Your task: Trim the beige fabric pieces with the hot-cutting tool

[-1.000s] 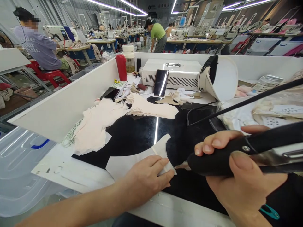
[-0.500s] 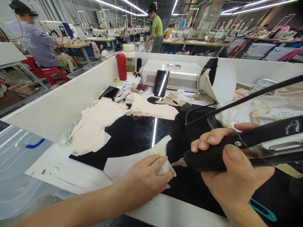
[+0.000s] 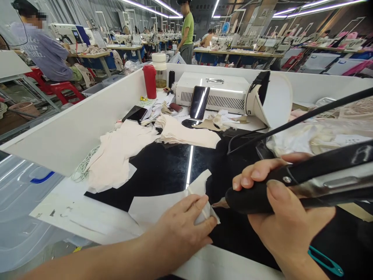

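Closely paired over a black work surface (image 3: 163, 167), two bare hands meet at a white cut piece (image 3: 153, 206) near the front of the bench. The left hand (image 3: 186, 225) presses on it, thumb and fingers closed about its right end; the right hand (image 3: 287, 217) wraps around a black-handled tool (image 3: 250, 200), whose metal tip (image 3: 220, 203) points left toward the piece's edge. Whether tip and piece touch cannot be told.

That closeness carries the main risk: a slip to the left could bring the tip onto the left fingertips just beside it, and, if it is sharp or hot, mark skin or material. Looser pressure might let the light piece skew. The black cord (image 3: 314, 112), slanting across the right side, could snag a raised tool.

The piece's left end appears to reach the black surface's edge, by the white border (image 3: 87, 216); the bench's near edge runs close by the left hand, leaving little room nearward. The widest open stretch lies beyond the piece, bounded at left by a loose pale pink fabric pile (image 3: 113, 153) and at the far side by stacked pale pink panels (image 3: 189, 134). At near right, a teal implement (image 3: 325, 261) lies beside the right wrist.
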A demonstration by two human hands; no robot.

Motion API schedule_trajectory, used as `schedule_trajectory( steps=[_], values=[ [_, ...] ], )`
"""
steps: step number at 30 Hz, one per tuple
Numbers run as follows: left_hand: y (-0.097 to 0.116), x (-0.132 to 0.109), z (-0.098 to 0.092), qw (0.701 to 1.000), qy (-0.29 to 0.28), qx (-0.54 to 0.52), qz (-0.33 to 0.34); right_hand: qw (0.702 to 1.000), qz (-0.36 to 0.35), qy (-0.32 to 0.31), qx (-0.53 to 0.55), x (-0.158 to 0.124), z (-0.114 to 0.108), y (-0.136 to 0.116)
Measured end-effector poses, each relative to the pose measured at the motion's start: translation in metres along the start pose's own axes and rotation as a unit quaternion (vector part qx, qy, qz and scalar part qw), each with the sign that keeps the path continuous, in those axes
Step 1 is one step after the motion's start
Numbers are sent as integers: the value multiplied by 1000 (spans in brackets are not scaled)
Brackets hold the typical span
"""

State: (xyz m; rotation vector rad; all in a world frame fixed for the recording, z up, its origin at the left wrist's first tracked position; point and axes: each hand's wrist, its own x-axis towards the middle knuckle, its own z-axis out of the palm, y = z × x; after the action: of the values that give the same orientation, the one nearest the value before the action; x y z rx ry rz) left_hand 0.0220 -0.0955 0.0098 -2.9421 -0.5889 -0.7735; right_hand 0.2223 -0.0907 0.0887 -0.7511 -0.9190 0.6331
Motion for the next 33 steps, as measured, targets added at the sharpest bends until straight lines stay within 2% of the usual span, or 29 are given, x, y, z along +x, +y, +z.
schedule_trajectory(
  steps=[3,6,10,13,15,20,29,33],
  values=[
    [12,-4,-4,1000,17,12,10,1000,12,-4,6,-8,-6,-6],
    [15,-2,-14,1000,23,9,10,1000,19,3,3,-16,-11,-10],
    [2,10,-22,998,11,-6,56,1000,13,4,-9,-18,-10,-12],
    [-11,19,-20,994,-13,-35,107,1000,-1,-3,-14,-15,-7,-14],
    [-18,21,-16,991,-22,-52,118,1000,-5,-8,-17,-13,-6,-15],
    [-30,18,-8,991,-17,-50,119,1000,0,-1,-31,-13,-6,-16],
    [-44,12,-9,992,3,-82,98,1000,5,0,-19,-17,-11,-14],
    [-45,13,-11,992,-22,-81,96,999,12,11,-31,-18,-12,-13]
  ],
)
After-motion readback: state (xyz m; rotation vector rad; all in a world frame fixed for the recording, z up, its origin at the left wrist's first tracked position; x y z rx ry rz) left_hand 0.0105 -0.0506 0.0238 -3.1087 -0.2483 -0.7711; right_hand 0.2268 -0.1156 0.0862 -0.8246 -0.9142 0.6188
